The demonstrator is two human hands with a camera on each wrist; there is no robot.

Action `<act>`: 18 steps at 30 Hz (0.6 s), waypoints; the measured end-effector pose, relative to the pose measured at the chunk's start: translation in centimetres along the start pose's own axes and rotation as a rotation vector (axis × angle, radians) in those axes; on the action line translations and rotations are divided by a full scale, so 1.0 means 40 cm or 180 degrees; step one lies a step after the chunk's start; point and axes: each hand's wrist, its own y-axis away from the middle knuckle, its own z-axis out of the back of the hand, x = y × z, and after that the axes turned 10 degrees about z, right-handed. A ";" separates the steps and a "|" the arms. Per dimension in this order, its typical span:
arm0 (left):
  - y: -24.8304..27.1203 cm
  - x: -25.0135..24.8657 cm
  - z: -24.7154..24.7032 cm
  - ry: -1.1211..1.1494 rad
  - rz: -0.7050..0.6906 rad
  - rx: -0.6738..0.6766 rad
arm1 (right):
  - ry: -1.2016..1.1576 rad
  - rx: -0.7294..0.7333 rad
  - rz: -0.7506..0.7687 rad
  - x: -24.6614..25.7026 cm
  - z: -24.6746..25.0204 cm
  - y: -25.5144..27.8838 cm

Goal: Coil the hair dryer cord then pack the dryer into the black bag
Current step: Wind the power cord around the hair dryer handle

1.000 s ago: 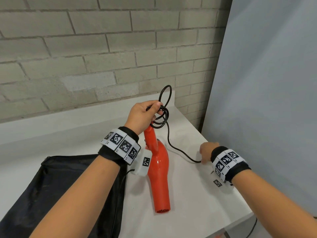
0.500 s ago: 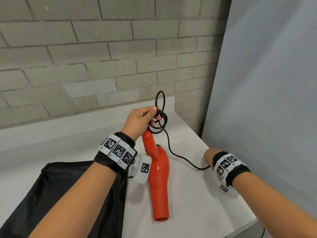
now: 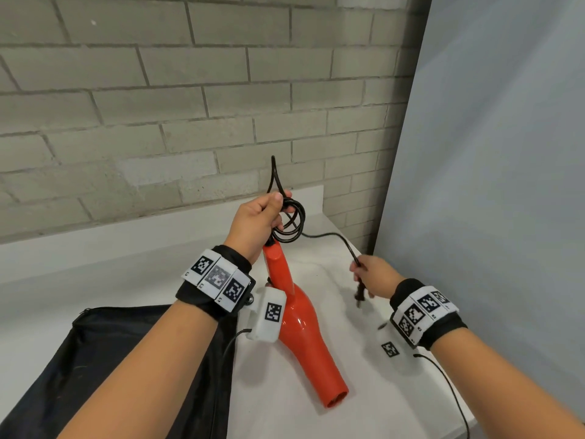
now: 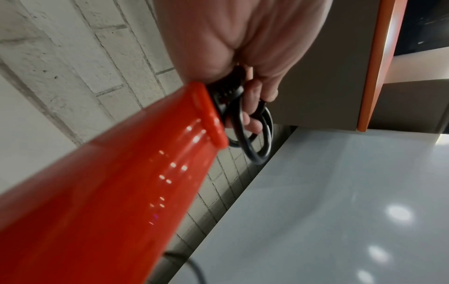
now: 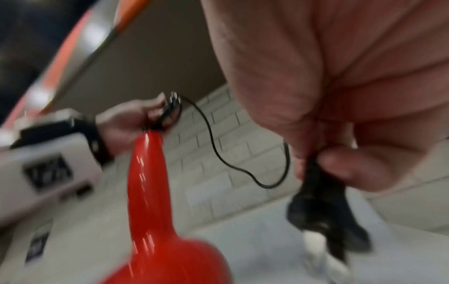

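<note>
Several loops of black cord (image 3: 289,221) are gathered at the butt of the red hair dryer (image 3: 300,324) handle, where they are clamped by the left hand (image 3: 253,221), fingers curled round the loops. The dryer is held tilted, handle up, nozzle down on the white table (image 3: 316,416). One short free length of cord is left, running in a slack curve from the coil to the right hand (image 3: 375,277), where it is pinched just above the plug (image 5: 323,209) between thumb and fingers; the plug hangs below that hand, off the table. The black bag (image 3: 126,369) is seen lying flat at the left, just beside the dryer, its mouth not clearly seen. Coiling is judged nearly done, packing not yet started. Next, the last length is to be brought round to the left hand and the plug end tucked so the coil is not sprung, then the bag is to be opened.
</note>
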 end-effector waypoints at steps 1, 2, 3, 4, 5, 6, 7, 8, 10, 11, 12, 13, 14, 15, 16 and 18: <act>0.001 0.000 -0.001 -0.0021 -0.0008 -0.0018 | -0.0590 -0.0204 0.0166 0.028 0.005 0.002; 0.003 0.001 -0.003 -0.0039 -0.0007 -0.0041 | -0.1108 -0.0383 0.0397 0.060 0.010 0.012; 0.005 0.001 -0.005 -0.0057 -0.0006 -0.0065 | -0.1600 -0.0527 0.0657 0.095 0.014 0.024; 0.007 0.001 -0.006 -0.0075 -0.0014 -0.0080 | -0.2102 -0.0637 0.0905 0.129 0.016 0.037; 0.008 0.000 -0.008 -0.0089 -0.0022 -0.0080 | -0.2582 -0.0699 0.1152 0.161 0.018 0.050; 0.008 0.000 -0.009 -0.0095 -0.0032 -0.0072 | -0.2977 -0.0727 0.1392 0.190 0.018 0.061; 0.008 0.000 -0.010 -0.0097 -0.0036 -0.0057 | -0.3252 -0.0724 0.1610 0.212 0.016 0.072; 0.007 0.001 -0.009 -0.0099 -0.0036 -0.0042 | -0.3375 -0.0715 0.1790 0.230 0.013 0.078; 0.005 0.002 -0.008 -0.0097 -0.0018 -0.0001 | -0.3303 -0.0743 0.2047 0.252 0.002 0.080; 0.006 0.003 -0.007 -0.0089 0.0002 0.0024 | -0.3182 -0.0806 0.2092 0.260 -0.005 0.076; 0.006 0.004 -0.007 -0.0073 0.0022 0.0057 | -0.2983 -0.0917 0.2103 0.265 -0.012 0.071; 0.007 0.003 -0.008 -0.0047 0.0047 0.0088 | -0.2689 -0.1107 0.2085 0.266 -0.019 0.065; 0.008 0.002 -0.008 -0.0012 0.0072 0.0106 | -0.2372 -0.1308 0.2045 0.266 -0.026 0.062; 0.010 0.001 -0.009 0.0026 0.0091 0.0119 | -0.2128 -0.1439 0.2034 0.262 -0.033 0.058; 0.010 0.000 -0.008 0.0052 0.0095 0.0131 | -0.2030 -0.1464 0.2053 0.258 -0.041 0.055; 0.010 -0.003 -0.007 0.0057 0.0103 0.0191 | -0.2230 -0.1297 0.2109 0.256 -0.056 0.056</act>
